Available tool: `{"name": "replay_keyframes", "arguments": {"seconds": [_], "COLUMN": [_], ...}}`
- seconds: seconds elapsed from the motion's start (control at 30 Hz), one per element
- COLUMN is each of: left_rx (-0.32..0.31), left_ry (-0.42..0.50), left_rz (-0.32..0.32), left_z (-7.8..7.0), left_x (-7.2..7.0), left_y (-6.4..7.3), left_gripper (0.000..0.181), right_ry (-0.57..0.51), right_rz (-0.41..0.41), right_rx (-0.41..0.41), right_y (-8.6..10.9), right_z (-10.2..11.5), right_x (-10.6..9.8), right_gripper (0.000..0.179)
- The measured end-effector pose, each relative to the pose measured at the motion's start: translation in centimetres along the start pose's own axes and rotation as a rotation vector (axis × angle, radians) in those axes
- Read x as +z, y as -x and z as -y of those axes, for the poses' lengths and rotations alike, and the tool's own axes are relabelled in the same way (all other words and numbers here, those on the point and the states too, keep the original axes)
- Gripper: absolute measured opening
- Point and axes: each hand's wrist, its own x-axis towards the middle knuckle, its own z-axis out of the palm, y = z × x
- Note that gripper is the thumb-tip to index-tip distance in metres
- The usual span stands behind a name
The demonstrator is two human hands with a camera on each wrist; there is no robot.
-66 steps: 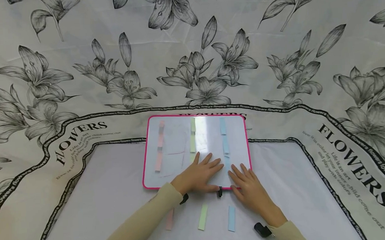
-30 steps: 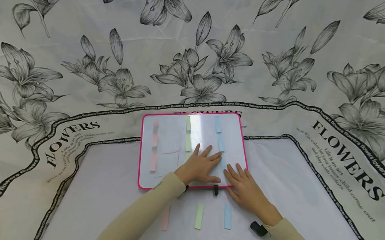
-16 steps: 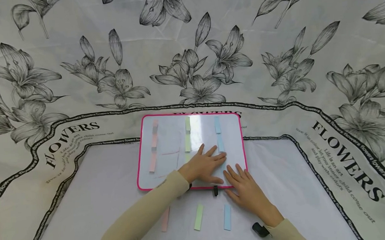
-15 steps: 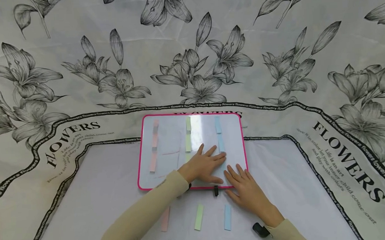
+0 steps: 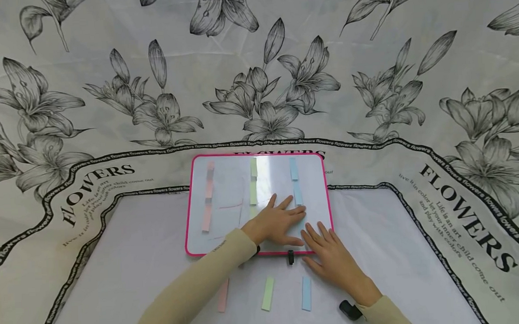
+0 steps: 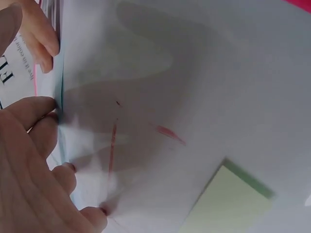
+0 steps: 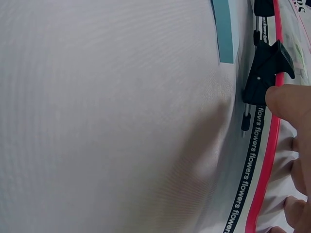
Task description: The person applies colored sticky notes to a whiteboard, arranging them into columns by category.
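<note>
A whiteboard (image 5: pixel 231 221) with a pink rim stands tilted on the white cloth, bearing columns of pink strips (image 5: pixel 207 218), green strips (image 5: pixel 253 191) and blue strips (image 5: pixel 293 169). My left hand (image 5: pixel 276 225) lies spread on the board, its fingertips over the lower part of the blue column, as the left wrist view also shows. At the board's lower right corner rests my right hand (image 5: pixel 331 255), fingers straight on its face. In the right wrist view, the right thumb (image 7: pixel 287 103) is by the rim, next to a black clip stand (image 7: pixel 262 73).
Nearer the person lie a pink strip (image 5: pixel 223 296), a green strip (image 5: pixel 267 294) and a blue strip (image 5: pixel 306 293) on the cloth. A flower-print sheet (image 5: pixel 153 113) rises behind the board. The black wrist camera (image 5: pixel 350 310) sits by the right wrist.
Between the oldest frames, the left hand slid up and right on the board, over the lower blue strip. Since half a second ago it has barely shifted; the right hand stays at the corner.
</note>
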Motion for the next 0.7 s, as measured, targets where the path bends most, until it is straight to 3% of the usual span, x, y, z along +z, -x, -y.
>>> {"name": "replay_keyframes", "arguments": {"seconds": [0.17, 0.37, 0.5, 0.7], "left_rx": [-0.022, -0.055, -0.054, -0.026], "left_ry": [0.023, 0.044, 0.083, 0.204], "left_rz": [-0.007, -0.017, -0.023, -0.137], "left_z": [0.5, 1.1, 1.2, 1.7], "left_x": [0.3, 0.3, 0.2, 0.1], "left_y": [0.3, 1.6, 3.3, 7.3], "left_gripper": [0.086, 0.085, 0.085, 0.082], "right_ry": [0.011, 0.018, 0.008, -0.026], "right_rz": [-0.018, -0.057, -0.048, -0.010], "right_rx": [-0.020, -0.024, -0.018, 0.022], "right_y": [-0.2, -0.2, -0.3, -0.3], "right_z": [0.0, 0.1, 0.1, 0.2], "right_x": [0.0, 0.0, 0.0, -0.1], "right_gripper": [0.072, 0.073, 0.073, 0.069]}}
